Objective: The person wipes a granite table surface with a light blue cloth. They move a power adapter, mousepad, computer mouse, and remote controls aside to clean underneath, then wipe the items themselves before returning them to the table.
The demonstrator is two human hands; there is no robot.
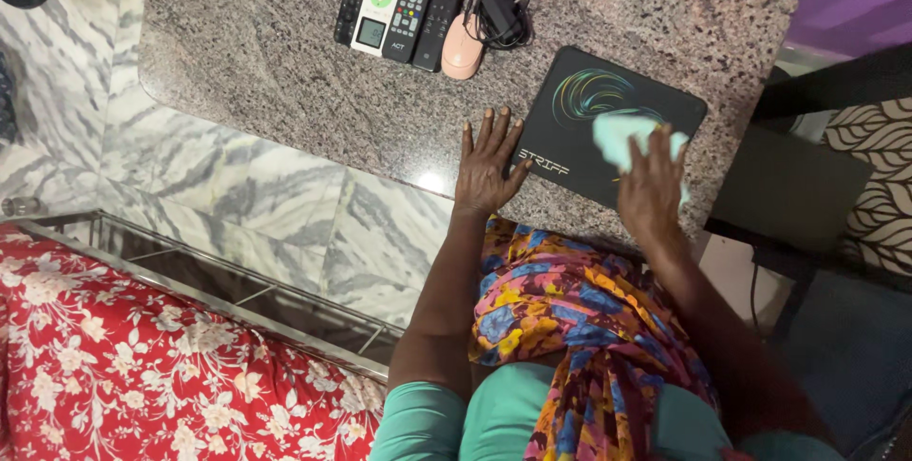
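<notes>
My left hand lies flat with fingers spread on the speckled granite countertop, touching the left edge of a black mouse pad with a swirl pattern. My right hand presses a pale mint-green cloth onto the right part of the mouse pad. Part of the cloth is hidden under the fingers.
At the back of the counter lie three remote controls, a pink computer mouse and a black charger with cable. A red flowered bedspread with a metal rail is at lower left. A dark chair stands to the right.
</notes>
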